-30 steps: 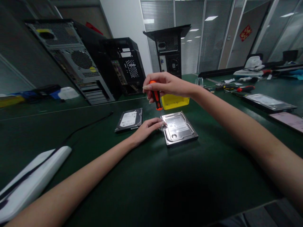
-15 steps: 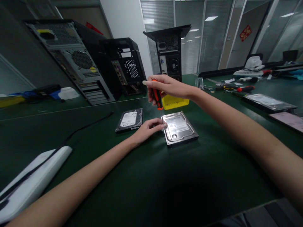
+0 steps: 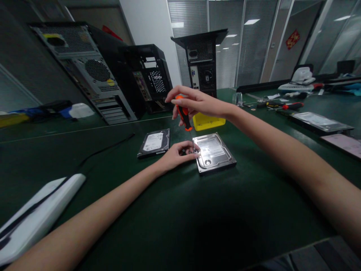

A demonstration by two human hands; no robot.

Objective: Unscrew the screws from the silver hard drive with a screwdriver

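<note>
Tilting over since a moment ago, the screwdriver (image 3: 184, 117) sits pinched in my right hand (image 3: 197, 102), tip down at the hard drive (image 3: 216, 152) mid-worktop (image 3: 169, 210). Left hand (image 3: 175, 155) fingertips bunch against its left edge. Dense, rigid, slick lid, so grip the sides.

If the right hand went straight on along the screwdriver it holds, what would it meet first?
Most likely the silver hard drive. The screwdriver in the right hand slants down toward the drive's left edge, close beside the left hand. Whether the tip already touches the drive cannot be told.
</note>
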